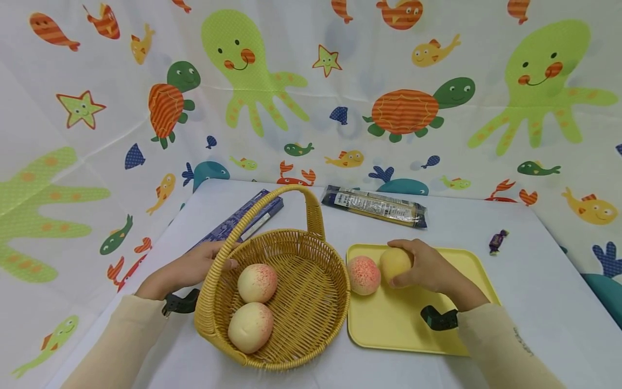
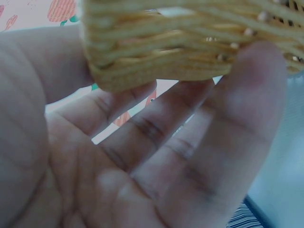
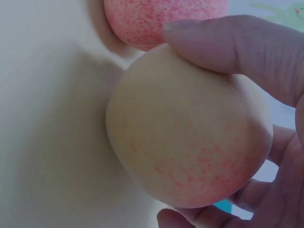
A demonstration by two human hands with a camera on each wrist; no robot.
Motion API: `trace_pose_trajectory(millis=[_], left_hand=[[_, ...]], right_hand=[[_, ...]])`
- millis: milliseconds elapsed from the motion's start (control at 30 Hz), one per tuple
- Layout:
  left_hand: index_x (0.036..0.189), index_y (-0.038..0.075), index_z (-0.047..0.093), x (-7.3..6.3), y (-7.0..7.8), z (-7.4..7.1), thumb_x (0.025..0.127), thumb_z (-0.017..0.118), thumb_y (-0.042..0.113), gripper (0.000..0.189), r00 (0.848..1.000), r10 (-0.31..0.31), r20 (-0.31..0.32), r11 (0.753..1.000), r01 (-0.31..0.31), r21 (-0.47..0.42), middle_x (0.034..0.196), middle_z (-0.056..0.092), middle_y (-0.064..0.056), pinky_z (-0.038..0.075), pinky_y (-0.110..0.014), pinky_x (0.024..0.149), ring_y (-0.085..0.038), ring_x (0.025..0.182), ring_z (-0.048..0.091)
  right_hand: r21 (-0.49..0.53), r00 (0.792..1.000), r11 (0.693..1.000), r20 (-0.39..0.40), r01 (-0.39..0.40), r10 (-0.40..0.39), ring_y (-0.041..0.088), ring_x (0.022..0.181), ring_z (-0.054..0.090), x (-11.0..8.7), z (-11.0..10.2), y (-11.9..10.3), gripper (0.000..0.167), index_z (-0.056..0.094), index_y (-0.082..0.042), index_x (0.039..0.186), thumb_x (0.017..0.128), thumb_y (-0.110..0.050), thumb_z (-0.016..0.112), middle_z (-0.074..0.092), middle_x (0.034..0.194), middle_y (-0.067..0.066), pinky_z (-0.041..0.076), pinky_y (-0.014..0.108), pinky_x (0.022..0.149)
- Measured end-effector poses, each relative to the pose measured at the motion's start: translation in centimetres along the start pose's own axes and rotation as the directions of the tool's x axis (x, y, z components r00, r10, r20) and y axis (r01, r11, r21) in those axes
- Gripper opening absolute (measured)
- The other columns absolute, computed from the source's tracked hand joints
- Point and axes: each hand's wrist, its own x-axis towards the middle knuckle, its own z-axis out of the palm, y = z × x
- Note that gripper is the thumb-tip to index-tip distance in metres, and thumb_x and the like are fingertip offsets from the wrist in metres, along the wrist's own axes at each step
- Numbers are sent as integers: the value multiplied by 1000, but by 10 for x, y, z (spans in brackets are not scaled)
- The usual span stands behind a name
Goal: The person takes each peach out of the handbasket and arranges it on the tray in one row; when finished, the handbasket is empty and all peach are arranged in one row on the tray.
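Note:
My left hand (image 1: pixel 191 266) grips the wicker basket (image 1: pixel 311 346) at its left side, by the foot of the arched handle. In the left wrist view the fingers (image 2: pixel 142 130) lie around the woven edge. Inside the basket, on its left, are two pale peaches with red speckles, a far peach (image 1: pixel 257 283) and a near peach (image 1: pixel 250 327). My right hand (image 1: pixel 432 271) holds a yellowish peach (image 3: pixel 190 128) between thumb and fingers, over the yellow tray (image 1: pixel 389 329). A pinker peach (image 1: pixel 364 275) sits beside it at the tray's left edge.
A long blue box (image 1: pixel 233 220) lies behind the basket on the left. Farther back is a dark, clear-fronted packet (image 1: pixel 374 206). A small purple wrapped candy (image 1: pixel 498 242) lies right of the tray. A sea-animal-print curtain (image 1: pixel 311 97) hangs behind the white table.

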Motion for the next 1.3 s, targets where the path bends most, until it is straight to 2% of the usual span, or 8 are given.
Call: trace_pose_trajectory(millis=[233, 367, 500, 767, 1033, 1300], left_hand=[[145, 5, 59, 0, -3, 0, 104, 64, 22, 45, 1000, 0, -7, 1000, 1, 17, 132, 68, -16, 55, -36, 90, -30, 120, 65], [145, 5, 59, 1, -3, 0, 104, 64, 21, 45, 1000, 0, -7, 1000, 0, 16, 133, 67, -17, 55, -38, 90, -31, 120, 64], [145, 5, 59, 1, -2, 0, 103, 64, 21, 45, 1000, 3, -5, 1000, -3, 15, 134, 67, -17, 55, -39, 90, -31, 120, 64], [145, 2, 58, 1, -3, -1, 103, 63, 19, 45, 1000, 20, 8, 1000, -20, 11, 128, 70, -16, 57, -32, 87, -27, 113, 68], [143, 7, 61, 3, -8, 0, 102, 65, 21, 43, 1000, -4, -5, 1000, 4, 30, 130, 70, -14, 56, -33, 89, -28, 115, 66], [141, 3, 61, 3, -7, -1, 104, 63, 19, 41, 1000, 29, 12, 999, -29, 16, 123, 72, -15, 58, -32, 85, -28, 110, 69]], right_hand=[[138, 998, 989, 31, -52, 48, 26, 96, 60, -4, 3, 4, 88, 40, 0, 156, 84, -19, 86, 59, 126, 19, 52, 37, 82], [175, 998, 983, 22, -60, 57, 26, 100, 60, -7, 4, 10, 83, 37, -6, 160, 90, -23, 80, 60, 129, 18, 51, 38, 86], [193, 999, 980, 6, -44, 44, 26, 103, 60, -10, 5, 14, 84, 35, -8, 161, 90, -22, 78, 59, 133, 19, 51, 39, 88], [257, 998, 965, -27, -50, 59, 29, 107, 59, -10, 9, 19, 87, 36, -5, 158, 86, -20, 82, 58, 133, 21, 52, 37, 87], [215, 994, 974, -63, -69, 84, 29, 103, 60, -13, 10, 16, 83, 44, -4, 151, 81, -21, 86, 61, 126, 20, 54, 35, 84], [147, 996, 986, -37, -77, 83, 26, 98, 61, -14, 6, 15, 84, 46, -5, 152, 80, -23, 87, 65, 117, 15, 53, 37, 82]])
